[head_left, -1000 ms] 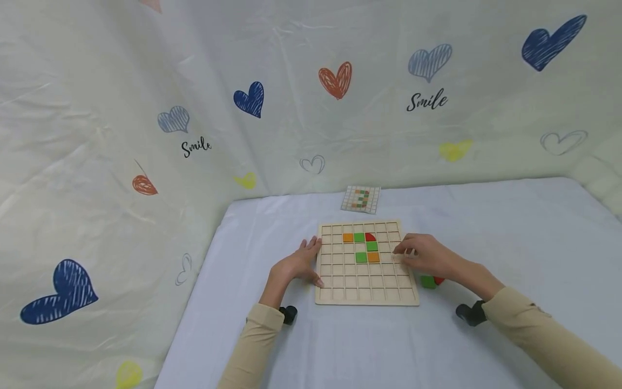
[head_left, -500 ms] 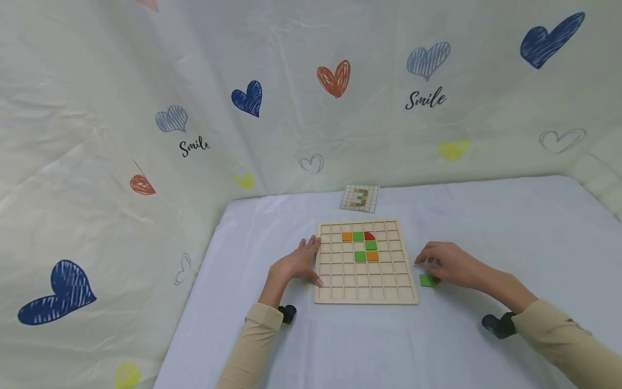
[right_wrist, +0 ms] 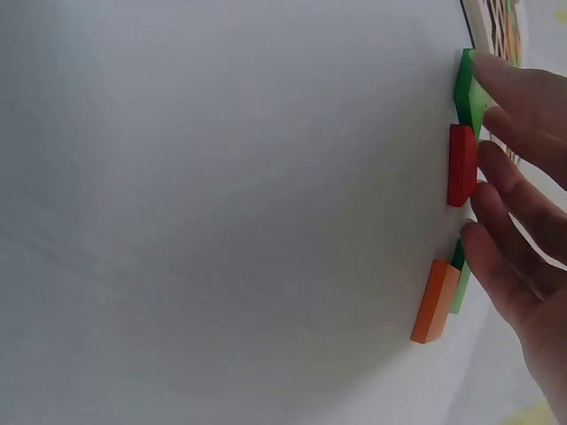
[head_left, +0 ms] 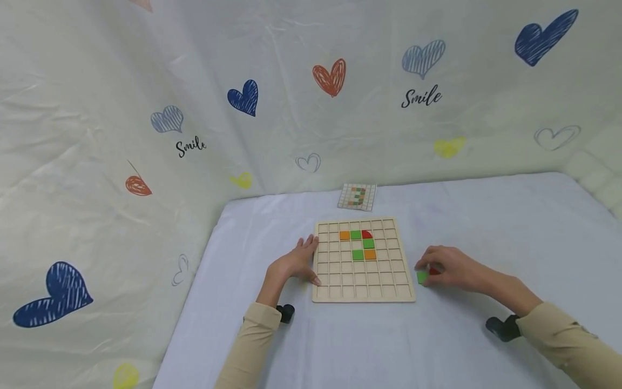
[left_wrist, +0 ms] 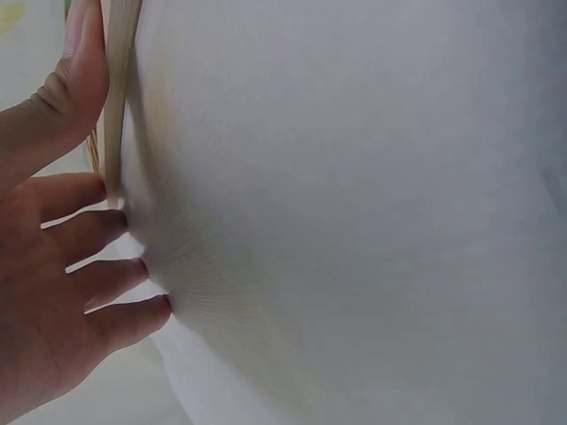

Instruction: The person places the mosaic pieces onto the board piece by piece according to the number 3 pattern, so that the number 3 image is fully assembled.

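A square wooden grid board (head_left: 335,294) lies on the table. Set in its cells are orange, green and red tiles, among them a red quarter-round one (head_left: 366,234). My left hand (head_left: 293,266) rests at the board's left edge, fingers spread, thumb by the lower corner; its fingertips press the cloth in the left wrist view. Right of the board, my right hand (head_left: 449,266) pinches a green tile (head_left: 421,277) between thumb and forefinger. A red piece (right_wrist: 461,166) sits directly below the other fingers, partly covered in the head view.
Near the little finger in the right wrist view lie an orange tile (right_wrist: 434,303) and another green tile (right_wrist: 459,288). Behind the board is a small pattern card (head_left: 357,197) with a coloured figure on a grid. A white cloth covers the table (head_left: 359,346).
My right hand has drawn back from the board's right side to the loose pieces and closed its fingertips on a green tile. The left hand keeps its place on the board.
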Demonstrator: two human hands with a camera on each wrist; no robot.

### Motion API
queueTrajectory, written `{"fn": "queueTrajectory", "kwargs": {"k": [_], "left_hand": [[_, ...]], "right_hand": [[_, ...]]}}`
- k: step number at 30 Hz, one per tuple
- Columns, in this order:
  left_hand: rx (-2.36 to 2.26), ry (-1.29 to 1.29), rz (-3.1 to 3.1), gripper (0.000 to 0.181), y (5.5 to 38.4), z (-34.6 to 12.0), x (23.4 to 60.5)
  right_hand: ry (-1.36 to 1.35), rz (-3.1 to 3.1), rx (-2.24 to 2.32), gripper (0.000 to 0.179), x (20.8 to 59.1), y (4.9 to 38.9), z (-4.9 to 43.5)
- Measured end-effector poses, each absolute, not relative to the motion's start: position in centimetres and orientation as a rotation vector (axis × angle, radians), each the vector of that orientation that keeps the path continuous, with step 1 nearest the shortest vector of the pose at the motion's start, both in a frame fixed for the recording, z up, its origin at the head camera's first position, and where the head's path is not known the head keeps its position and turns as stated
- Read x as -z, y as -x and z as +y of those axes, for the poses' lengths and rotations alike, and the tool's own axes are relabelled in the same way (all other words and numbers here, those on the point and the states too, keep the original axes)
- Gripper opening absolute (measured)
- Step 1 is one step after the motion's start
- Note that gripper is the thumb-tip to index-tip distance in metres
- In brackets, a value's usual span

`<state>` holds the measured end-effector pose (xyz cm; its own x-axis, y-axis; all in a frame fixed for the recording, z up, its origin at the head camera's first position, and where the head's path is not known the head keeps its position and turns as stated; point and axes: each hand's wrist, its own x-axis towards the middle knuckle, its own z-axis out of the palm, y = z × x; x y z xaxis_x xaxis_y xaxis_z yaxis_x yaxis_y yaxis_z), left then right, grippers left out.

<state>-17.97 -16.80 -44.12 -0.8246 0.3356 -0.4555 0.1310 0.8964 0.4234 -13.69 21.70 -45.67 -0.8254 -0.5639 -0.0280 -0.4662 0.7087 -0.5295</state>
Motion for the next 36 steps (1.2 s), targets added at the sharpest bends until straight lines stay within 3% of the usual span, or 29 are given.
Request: {"fn": "queueTrajectory", "kwargs": {"k": [17,36], "left_hand": [[-0.504,-0.333,2.517,0.120,18.0,-16.6,44.2],[-0.504,-0.322,2.520,0.120,18.0,-16.7,44.1]], "right_hand": [[0.695,2.730,0.916,0.013,45.7,13.7,21.5],[0.622,2.747,1.042,0.023,44.8,14.3,20.5]]}}
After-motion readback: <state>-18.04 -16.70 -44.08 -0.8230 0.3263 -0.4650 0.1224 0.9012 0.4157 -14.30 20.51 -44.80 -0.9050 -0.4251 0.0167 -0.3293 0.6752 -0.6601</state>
